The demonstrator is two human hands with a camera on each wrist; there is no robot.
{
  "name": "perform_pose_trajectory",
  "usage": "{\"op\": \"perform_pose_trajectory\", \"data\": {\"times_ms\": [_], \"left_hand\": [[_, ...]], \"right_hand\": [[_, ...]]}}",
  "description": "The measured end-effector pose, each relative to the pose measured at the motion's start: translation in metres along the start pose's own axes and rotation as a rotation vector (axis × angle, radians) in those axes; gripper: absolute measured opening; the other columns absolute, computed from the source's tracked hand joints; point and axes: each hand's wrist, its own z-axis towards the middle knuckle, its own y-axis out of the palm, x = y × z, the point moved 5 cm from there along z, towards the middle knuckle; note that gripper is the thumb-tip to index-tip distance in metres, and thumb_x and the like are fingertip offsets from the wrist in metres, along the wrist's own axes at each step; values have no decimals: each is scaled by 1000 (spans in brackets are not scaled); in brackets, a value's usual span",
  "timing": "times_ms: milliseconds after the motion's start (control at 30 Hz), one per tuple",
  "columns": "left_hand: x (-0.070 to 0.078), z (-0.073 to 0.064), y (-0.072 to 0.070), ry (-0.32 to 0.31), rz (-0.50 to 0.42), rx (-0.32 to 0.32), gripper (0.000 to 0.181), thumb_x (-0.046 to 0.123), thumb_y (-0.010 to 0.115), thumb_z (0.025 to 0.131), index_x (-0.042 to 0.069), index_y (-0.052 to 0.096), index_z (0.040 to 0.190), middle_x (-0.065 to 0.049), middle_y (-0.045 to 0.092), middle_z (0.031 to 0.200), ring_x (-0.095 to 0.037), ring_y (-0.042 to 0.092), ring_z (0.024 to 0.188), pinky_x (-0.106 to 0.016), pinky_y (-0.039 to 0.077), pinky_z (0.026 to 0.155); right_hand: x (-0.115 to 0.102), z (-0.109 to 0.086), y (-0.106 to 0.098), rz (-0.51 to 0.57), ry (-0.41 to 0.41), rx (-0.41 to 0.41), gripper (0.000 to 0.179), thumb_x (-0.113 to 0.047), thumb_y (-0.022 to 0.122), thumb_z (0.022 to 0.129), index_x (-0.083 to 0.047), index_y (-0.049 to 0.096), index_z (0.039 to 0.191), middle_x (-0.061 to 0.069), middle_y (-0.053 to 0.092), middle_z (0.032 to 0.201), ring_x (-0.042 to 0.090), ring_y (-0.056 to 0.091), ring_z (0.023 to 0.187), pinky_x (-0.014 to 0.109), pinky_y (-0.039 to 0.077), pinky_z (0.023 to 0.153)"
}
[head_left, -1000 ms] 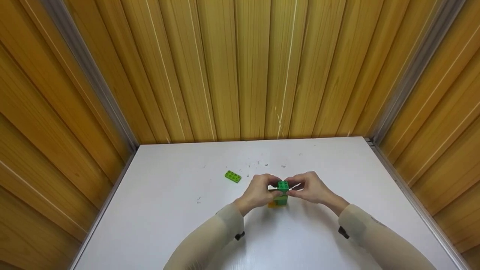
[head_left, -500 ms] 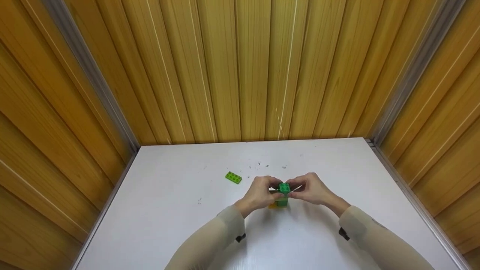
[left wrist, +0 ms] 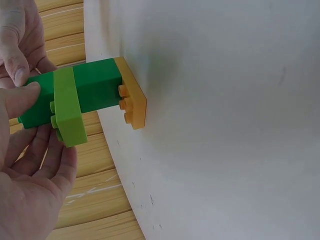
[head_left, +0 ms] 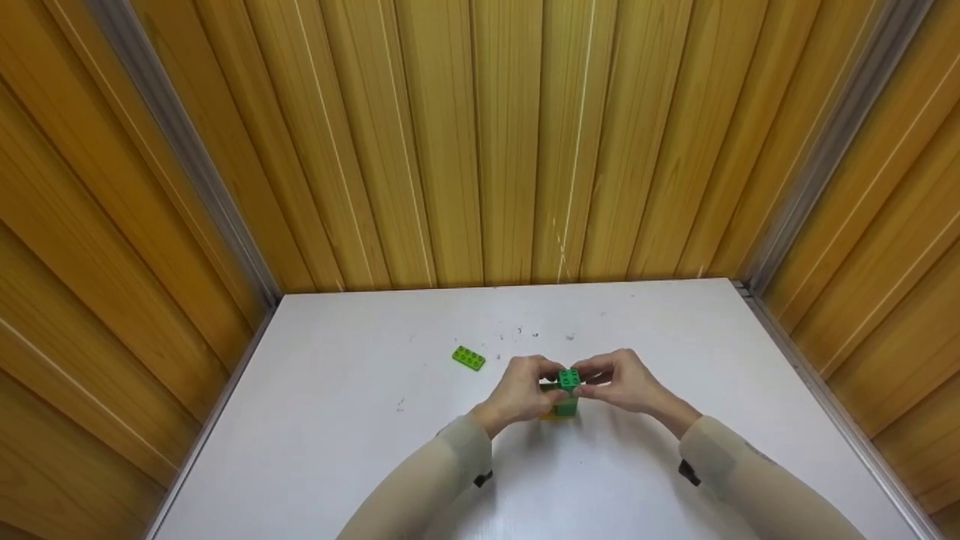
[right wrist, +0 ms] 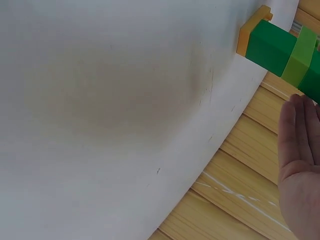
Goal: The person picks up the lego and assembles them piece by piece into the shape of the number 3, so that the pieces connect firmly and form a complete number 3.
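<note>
A small tower of toy building bricks stands between the hands: an orange plate (left wrist: 134, 95) at the bottom, a dark green brick (left wrist: 98, 85), a lime brick (left wrist: 68, 107) jutting out to the left side, and another dark green brick (head_left: 569, 378) on top. My left hand (head_left: 521, 390) pinches the top dark green brick between thumb and fingers. From the other side, my right hand (head_left: 622, 382) pinches the same brick with thumb and fingertips. Studs show on top of it in the head view. Fingers partly cover the tower's left side there.
A loose lime brick (head_left: 469, 358), two studs wide, lies on the white table (head_left: 337, 450) behind and left of the tower. Dark scuff marks dot the tabletop beyond the hands. Wood-patterned walls (head_left: 480, 150) enclose the back and both sides.
Both hands keep their grip on the top brick and stay almost in place. The whole scene sits slightly lower in the head view.
</note>
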Motion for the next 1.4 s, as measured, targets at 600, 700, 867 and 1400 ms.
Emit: {"op": "perform_pose_trajectory", "data": {"times_ms": [600,700,867,1400], "left_hand": [[0,-2,-4,-16,-20,-9,29,12,84,101,16,83,129,5,83,124,-6,74,113,-34,63,108],[-1,-4,-7,-21,-2,-5,33,15,84,101,16,81,134,4,82,129,-12,74,118,-38,62,110],[-2,-5,-14,-21,42,6,41,19,83,102,15,77,142,-2,78,139,-21,75,124,-38,63,107],[-10,-12,-48,42,115,74,31,20,72,110,15,78,140,-4,79,141,-24,73,127,-44,62,110]], "right_hand": [[-1,6,-2,-26,-40,-22,28,-14,90,96,-7,86,124,12,87,120,16,83,107,24,66,92],[-2,7,-2,-38,-39,-28,28,-14,89,97,-8,86,124,11,87,120,17,83,108,26,67,93],[-2,5,-4,-47,-19,-24,29,-13,90,96,-5,86,123,13,87,119,20,83,107,29,68,93],[-3,4,-5,-67,23,-30,33,-16,90,95,-2,85,125,15,87,119,22,83,105,28,67,93]]}}
